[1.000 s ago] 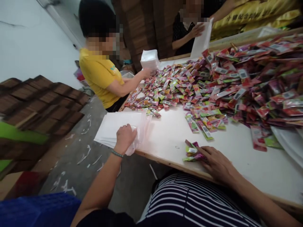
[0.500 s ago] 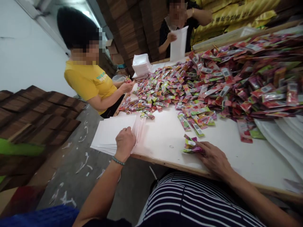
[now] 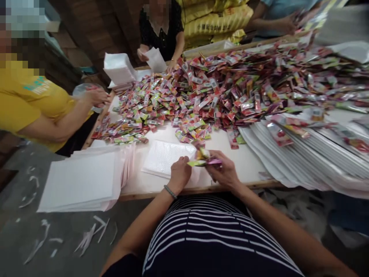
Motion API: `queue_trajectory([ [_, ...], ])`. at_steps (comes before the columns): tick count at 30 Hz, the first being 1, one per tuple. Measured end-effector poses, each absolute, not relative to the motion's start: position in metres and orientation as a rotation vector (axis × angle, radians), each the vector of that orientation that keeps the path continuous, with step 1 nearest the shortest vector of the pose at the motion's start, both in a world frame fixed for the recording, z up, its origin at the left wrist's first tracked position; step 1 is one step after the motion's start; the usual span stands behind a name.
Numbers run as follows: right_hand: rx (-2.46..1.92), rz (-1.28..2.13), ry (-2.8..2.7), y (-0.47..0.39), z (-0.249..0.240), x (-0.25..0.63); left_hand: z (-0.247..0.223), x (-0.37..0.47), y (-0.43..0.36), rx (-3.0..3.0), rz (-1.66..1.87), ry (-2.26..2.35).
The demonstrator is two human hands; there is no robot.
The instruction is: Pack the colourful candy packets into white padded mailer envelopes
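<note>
Your left hand [image 3: 181,174] pinches the padded envelope [image 3: 165,156]; right hand [image 3: 223,169] grips splayed sachets [image 3: 198,163]; uneven hold could drop some.

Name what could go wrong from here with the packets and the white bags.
A packet could slip from the grip of the right hand: the bunch of packets sticks out at uneven angles.

Those ends might snag on the bubble bag at the left hand, being so close.

The left stack of white bags juts past the table edge, so a bump could perhaps send some to the floor.
</note>
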State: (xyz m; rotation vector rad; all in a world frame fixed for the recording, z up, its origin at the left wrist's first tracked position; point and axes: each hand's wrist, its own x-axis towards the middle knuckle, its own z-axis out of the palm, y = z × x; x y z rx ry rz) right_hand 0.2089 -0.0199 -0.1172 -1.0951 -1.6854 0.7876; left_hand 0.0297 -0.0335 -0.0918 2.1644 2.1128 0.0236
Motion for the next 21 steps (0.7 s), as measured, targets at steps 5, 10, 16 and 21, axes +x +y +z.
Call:
queue_trajectory([
  [5,-1.290,0.574,-2.213,-0.015,-0.130,0.201,-0.087,0.011,-0.034,2.033,0.517,2.233],
  [10,-1.234,0.321,-2.397,-0.010,-0.121,0.193,-0.095,0.007,-0.044,2.254,0.775,2.025],
  [16,-1.237,0.127,-2.605,-0.011,-0.116,0.181,-0.107,0.014,-0.049,2.404,0.796,1.903],
  [21,-1.068,0.148,-2.723,-0.012,-0.116,0.173,-0.110,0.017,-0.050,2.358,0.868,1.902],
])
